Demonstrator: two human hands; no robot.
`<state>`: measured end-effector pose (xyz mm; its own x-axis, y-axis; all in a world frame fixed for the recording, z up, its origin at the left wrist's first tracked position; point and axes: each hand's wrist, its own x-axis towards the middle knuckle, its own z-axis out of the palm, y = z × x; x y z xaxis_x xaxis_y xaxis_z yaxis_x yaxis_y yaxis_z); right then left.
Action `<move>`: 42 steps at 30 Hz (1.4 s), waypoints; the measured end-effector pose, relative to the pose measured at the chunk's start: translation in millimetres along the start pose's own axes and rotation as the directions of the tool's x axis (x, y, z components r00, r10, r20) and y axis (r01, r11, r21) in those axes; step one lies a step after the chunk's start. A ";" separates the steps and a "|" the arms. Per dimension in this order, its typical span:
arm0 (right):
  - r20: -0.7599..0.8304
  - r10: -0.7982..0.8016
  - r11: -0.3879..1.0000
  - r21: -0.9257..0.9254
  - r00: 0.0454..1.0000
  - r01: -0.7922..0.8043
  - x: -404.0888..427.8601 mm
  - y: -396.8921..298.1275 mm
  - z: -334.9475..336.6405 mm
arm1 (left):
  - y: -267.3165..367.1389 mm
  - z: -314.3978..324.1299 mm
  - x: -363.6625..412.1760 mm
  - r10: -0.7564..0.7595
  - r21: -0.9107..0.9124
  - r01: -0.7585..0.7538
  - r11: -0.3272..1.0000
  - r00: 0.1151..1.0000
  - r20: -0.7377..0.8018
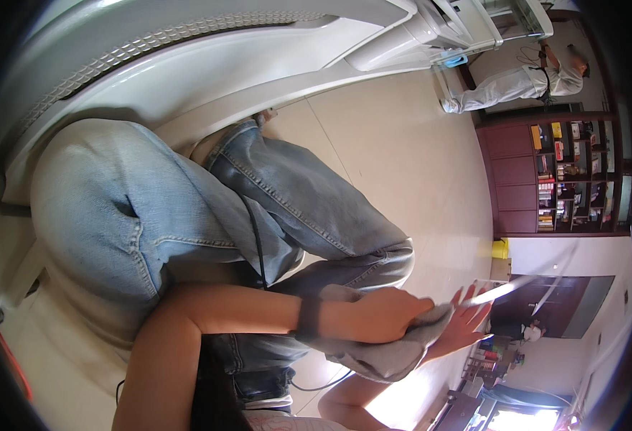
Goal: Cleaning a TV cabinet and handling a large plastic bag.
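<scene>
My left hand [380, 315], with a dark band around its wrist, is clenched on a grey cloth [391, 358]. Just beyond the cloth, my right hand [464, 323] is raised with its fingers spread. The cloth partly covers that hand's palm and wrist, and I cannot tell whether it is wrapped around them. A blurred white streak [491, 293] runs from near the right fingers toward the upper right; what it is cannot be made out. Both arms are above my bent legs in blue jeans [186, 204].
A large white and grey moulded plastic body [229, 75] lines the top. A thin black cable [256, 237] crosses my jeans. Beyond the tiled floor [380, 145] are a person [520, 86], a dark red bookcase [515, 178] and a yellow bin [500, 248]. A red strip [14, 366] lies lower left.
</scene>
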<state>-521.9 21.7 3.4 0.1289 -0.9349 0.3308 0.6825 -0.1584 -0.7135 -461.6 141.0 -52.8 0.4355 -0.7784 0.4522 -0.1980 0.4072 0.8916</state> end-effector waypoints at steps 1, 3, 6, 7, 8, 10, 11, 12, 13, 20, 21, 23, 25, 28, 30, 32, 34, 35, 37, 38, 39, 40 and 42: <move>0.033 -0.049 0.994 -0.094 0.998 0.052 0.5 -2.1 -0.2 | 1.5 0.2 -2.4 0.046 0.013 -0.047 0.999 0.996 0.079; 0.110 -0.131 0.950 -0.270 0.985 0.156 2.9 -6.1 -3.4 | 3.5 -1.4 -4.5 0.088 0.092 -0.096 0.991 0.992 0.090; 0.182 -0.178 0.934 -0.280 0.967 0.224 17.1 -26.3 -15.3 | 13.1 -4.8 8.0 0.177 0.177 -0.202 0.963 0.973 0.148; 0.204 -0.164 0.957 -0.204 0.965 0.206 20.0 -31.2 -22.4 | 11.5 -6.7 8.6 0.181 0.195 -0.208 0.959 0.972 0.147; 0.225 -0.155 0.974 -0.128 0.962 0.187 23.1 -36.0 -29.5 | 9.8 -9.4 8.0 0.185 0.211 -0.214 0.954 0.971 0.148; 0.267 -0.145 0.989 0.024 0.953 0.144 19.6 -39.5 -28.4 | 8.8 -28.1 6.5 0.141 0.219 -0.177 0.960 0.975 0.172; 0.076 -0.231 0.973 0.002 0.970 0.231 16.8 -40.7 -18.2 | 8.7 -36.1 7.3 0.108 0.221 -0.152 0.963 0.974 0.199; 0.050 -0.266 0.964 -0.017 0.963 0.267 18.4 -43.1 -15.0 | 9.7 -40.4 8.3 0.079 0.275 -0.131 0.953 0.978 0.193; 0.024 -0.301 0.953 -0.038 0.953 0.302 20.5 -44.9 -13.7 | 8.8 -42.1 7.8 0.081 0.274 -0.133 0.953 0.978 0.193; 0.284 -0.163 0.984 -0.020 0.945 0.176 23.5 -39.6 -38.3 | -7.0 -28.1 4.4 0.201 0.460 -0.254 0.851 0.966 0.161; 0.281 -0.165 0.984 -0.021 0.945 0.178 22.6 -38.5 -43.0 | -9.3 -28.1 2.7 0.203 0.457 -0.267 0.848 0.962 0.185; 0.171 -0.177 0.982 -0.041 0.969 0.186 17.1 -35.7 -48.0 | -7.3 -27.3 2.9 0.205 0.456 -0.283 0.844 0.955 0.212; 0.153 -0.141 0.987 -0.050 0.978 0.150 17.3 -37.1 -61.3 | 1.1 -23.4 3.1 0.168 0.402 -0.241 0.884 0.964 0.207; 0.026 -0.029 0.989 -0.142 0.999 0.032 0.1 -31.6 -52.7 | -4.9 2.1 7.3 0.274 0.302 -0.298 0.906 0.954 0.118; -0.042 0.121 0.975 -0.181 0.992 -0.127 -23.3 -22.8 -40.7 | -4.9 7.9 4.6 0.295 0.338 -0.331 0.881 0.943 0.153; 0.003 0.124 0.962 -0.247 0.992 -0.119 -39.3 -11.6 -37.3 | -3.8 8.4 1.2 0.309 0.377 -0.358 0.854 0.933 0.186; 0.111 0.130 0.935 -0.345 0.985 -0.085 -38.2 -9.8 -39.8 | -1.4 7.4 -1.1 0.217 0.409 -0.285 0.867 0.954 0.205; 0.113 0.133 0.935 -0.344 0.985 -0.087 -34.5 -11.6 -38.0 | -1.2 6.0 -1.5 0.216 0.411 -0.284 0.866 0.955 0.204; 0.120 0.158 0.966 -0.226 0.980 -0.128 -26.1 -17.4 -33.2 | -0.5 1.9 -1.6 0.203 0.363 -0.268 0.893 0.957 0.209; 0.119 0.159 0.965 -0.227 0.980 -0.129 -19.0 -20.4 -33.9 | -0.9 -1.7 -2.8 0.201 0.363 -0.267 0.893 0.957 0.209; 0.182 0.064 0.985 -0.172 0.981 -0.033 -8.9 -25.1 -37.4 | -2.4 -5.4 -2.8 0.223 0.358 -0.286 0.889 0.953 0.206; 0.237 -0.031 0.992 -0.111 0.971 0.059 -0.2 -28.4 -38.4 | -2.6 -10.8 -3.1 0.242 0.355 -0.302 0.885 0.949 0.204; 0.267 -0.099 0.994 -0.020 0.959 0.108 16.6 -39.3 -34.2 | 1.6 -25.4 -2.1 0.200 0.388 -0.281 0.878 0.951 0.235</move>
<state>-571.2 1.5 15.8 0.2481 -0.7959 0.5522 0.6776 -0.2647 -0.6861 -440.5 155.4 -53.0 0.1680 -0.7711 0.6142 -0.6365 0.3909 0.6648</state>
